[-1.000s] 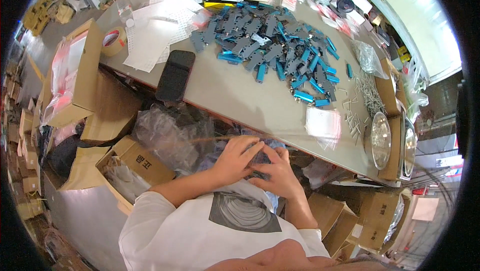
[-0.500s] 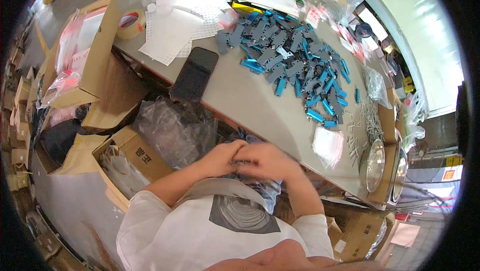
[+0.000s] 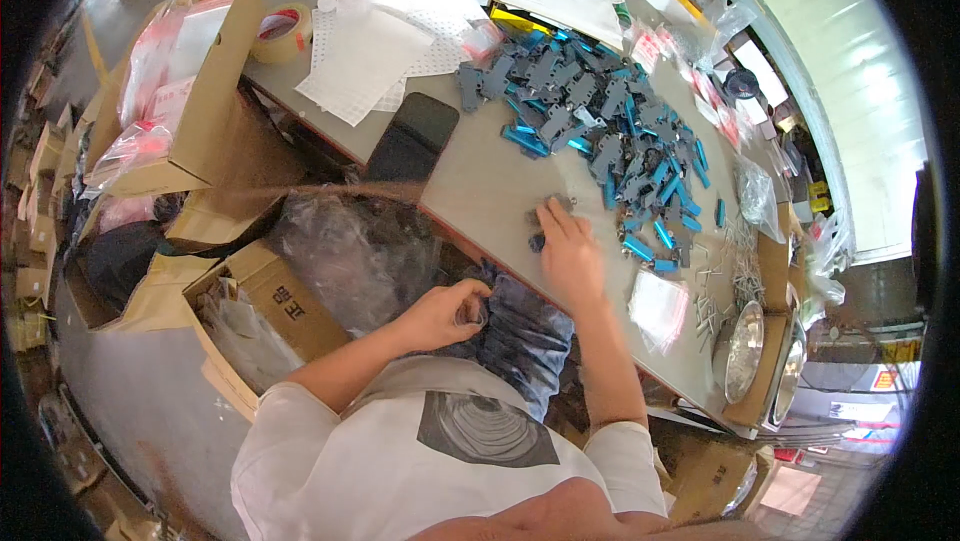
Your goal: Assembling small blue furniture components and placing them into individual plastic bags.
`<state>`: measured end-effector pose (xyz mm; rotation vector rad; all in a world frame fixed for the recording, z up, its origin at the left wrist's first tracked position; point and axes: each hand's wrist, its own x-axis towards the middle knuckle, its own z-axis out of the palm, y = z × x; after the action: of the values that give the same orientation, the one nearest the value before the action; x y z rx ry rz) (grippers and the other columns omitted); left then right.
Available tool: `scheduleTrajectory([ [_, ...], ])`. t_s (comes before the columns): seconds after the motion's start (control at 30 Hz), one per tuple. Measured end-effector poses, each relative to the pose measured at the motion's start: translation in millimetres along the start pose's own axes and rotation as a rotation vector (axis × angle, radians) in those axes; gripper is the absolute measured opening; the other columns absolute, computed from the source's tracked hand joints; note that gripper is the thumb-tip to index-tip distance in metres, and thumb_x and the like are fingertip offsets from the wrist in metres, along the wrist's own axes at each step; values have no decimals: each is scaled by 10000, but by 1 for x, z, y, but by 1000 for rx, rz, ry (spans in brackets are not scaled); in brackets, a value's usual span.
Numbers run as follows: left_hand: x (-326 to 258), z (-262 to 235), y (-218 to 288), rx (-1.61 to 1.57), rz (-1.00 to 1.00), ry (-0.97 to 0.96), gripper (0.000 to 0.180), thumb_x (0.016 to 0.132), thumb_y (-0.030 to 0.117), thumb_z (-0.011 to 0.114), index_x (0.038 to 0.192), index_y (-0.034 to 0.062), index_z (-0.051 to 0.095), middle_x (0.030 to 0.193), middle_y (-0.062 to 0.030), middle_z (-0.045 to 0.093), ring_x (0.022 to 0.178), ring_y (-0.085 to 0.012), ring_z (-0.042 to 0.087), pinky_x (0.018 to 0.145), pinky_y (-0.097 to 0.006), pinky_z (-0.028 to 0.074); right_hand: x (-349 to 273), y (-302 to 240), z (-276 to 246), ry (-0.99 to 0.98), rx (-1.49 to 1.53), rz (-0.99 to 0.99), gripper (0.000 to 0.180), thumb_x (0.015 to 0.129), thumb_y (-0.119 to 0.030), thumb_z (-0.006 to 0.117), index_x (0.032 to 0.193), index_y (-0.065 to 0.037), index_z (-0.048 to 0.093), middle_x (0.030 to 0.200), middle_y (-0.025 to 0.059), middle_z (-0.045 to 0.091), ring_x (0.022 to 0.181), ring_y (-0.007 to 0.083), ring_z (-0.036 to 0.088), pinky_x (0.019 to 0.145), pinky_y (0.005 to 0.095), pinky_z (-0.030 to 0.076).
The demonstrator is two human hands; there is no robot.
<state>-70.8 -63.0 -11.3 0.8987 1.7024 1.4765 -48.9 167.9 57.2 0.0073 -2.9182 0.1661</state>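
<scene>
One black flat phone (image 3: pixel 412 137) and one round roll of yellow tape (image 3: pixel 283 33) sit near the tabletop's left edge. Blue and grey metal pieces (image 3: pixel 610 131) are too many to count. Two hands show.

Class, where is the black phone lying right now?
The black phone lies on the table's near edge, left of the blue parts, below the white paper sheets.

The person is wearing a white short-sleeved T-shirt (image 3: pixel 400 461) with a grey round swirl print on the chest. Both forearms are showing bare, and the left hand (image 3: pixel 440 313) and right hand (image 3: pixel 568 259) are wearing no gloves.
</scene>
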Motion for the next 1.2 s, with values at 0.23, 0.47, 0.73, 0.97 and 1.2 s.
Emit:
scheduleTrajectory([
  [0.23, 10, 7, 8, -16, 26, -41, 496, 768, 67, 683, 1210, 20, 462, 815, -104, 599, 730, -231, 608, 686, -353, 495, -57, 8, -14, 59, 4, -42, 450, 726, 32, 592, 1156, -97, 618, 1254, 108, 528, 1107, 345, 499, 945, 436, 429],
  [0.47, 13, 16, 5, -67, 27, -77, 521, 778, 68, 700, 1230, 23, 444, 832, -85, 606, 738, -184, 597, 687, -324, 496, -80, 20, -23, 25, 225, -8, 363, 715, 21, 659, 1067, -51, 607, 1127, 116, 570, 1052, 361, 521, 924, 444, 424],
  [0.73, 12, 23, 6, -69, 45, -107, 543, 785, 67, 710, 1250, 24, 432, 858, -80, 616, 756, -160, 592, 695, -312, 499, -37, 39, -23, 110, 162, -183, 373, 693, -2, 701, 1042, -34, 573, 1083, 135, 579, 1055, 351, 536, 897, 441, 446],
  [0.97, 10, 25, -4, -275, -34, -129, 579, 780, 71, 715, 1274, 33, 415, 893, -58, 606, 823, -140, 572, 745, -300, 480, -5, 46, -20, -26, 451, -246, 345, 704, -17, 724, 1034, -92, 660, 1152, 131, 578, 1093, 352, 536, 927, 430, 448],
  [1.2, 32, 31, -15, -781, -372, -206, 618, 764, 83, 735, 1292, 17, 421, 938, -57, 590, 889, -144, 558, 750, -286, 475, -20, 56, -22, -204, 602, -108, 416, 713, -5, 723, 1106, -137, 684, 1230, 113, 564, 1103, 315, 555, 895, 385, 489],
])
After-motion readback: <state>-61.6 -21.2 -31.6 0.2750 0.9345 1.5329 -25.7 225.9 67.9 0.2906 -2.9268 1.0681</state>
